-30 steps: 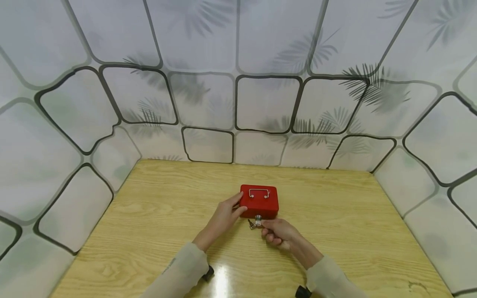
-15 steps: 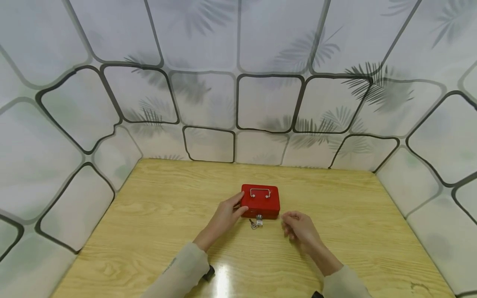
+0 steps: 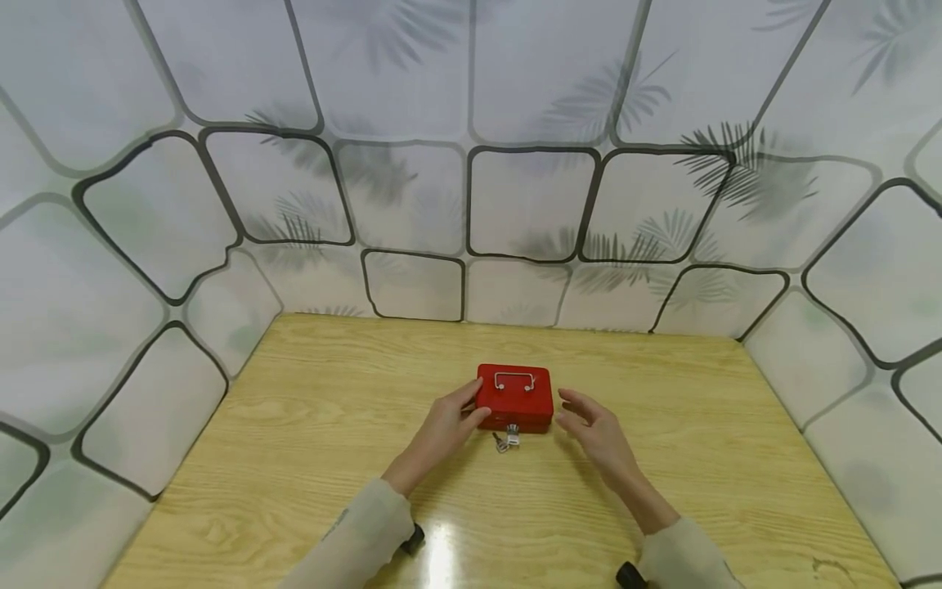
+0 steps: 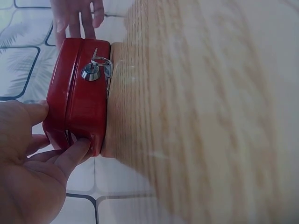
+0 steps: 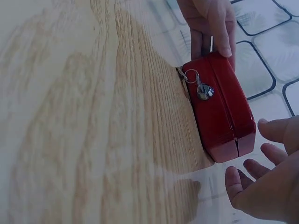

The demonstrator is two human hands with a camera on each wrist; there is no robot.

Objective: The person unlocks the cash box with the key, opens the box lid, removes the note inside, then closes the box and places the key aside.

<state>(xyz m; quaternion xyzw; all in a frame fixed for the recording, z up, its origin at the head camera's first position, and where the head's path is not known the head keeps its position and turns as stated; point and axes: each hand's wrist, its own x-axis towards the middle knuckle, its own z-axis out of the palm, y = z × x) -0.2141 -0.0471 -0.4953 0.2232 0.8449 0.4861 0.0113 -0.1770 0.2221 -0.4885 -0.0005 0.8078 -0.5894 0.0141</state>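
A small red cash box (image 3: 513,397) with a wire handle on its lid sits on the table, lid down. A key (image 5: 200,83) stands in the round lock (image 5: 205,92) on its front, and a ring (image 4: 99,61) with a second key (image 3: 501,442) hangs from it. My left hand (image 3: 444,421) holds the box's left end, thumb near the front corner and fingers along the side. My right hand (image 3: 599,433) hovers just off the right end, fingers spread and loosely bent, holding nothing. A narrow gap shows between it and the box in the right wrist view.
The wood-grain table (image 3: 331,393) extends around the box on all sides. Pale patterned fabric walls (image 3: 412,196) rise along its back and sides. A dark wrist strap piece (image 3: 630,575) shows by the right sleeve.
My right hand has let go of the key at the lock, moved right and then opened beside the box's right end. The left hand has stayed on the box.
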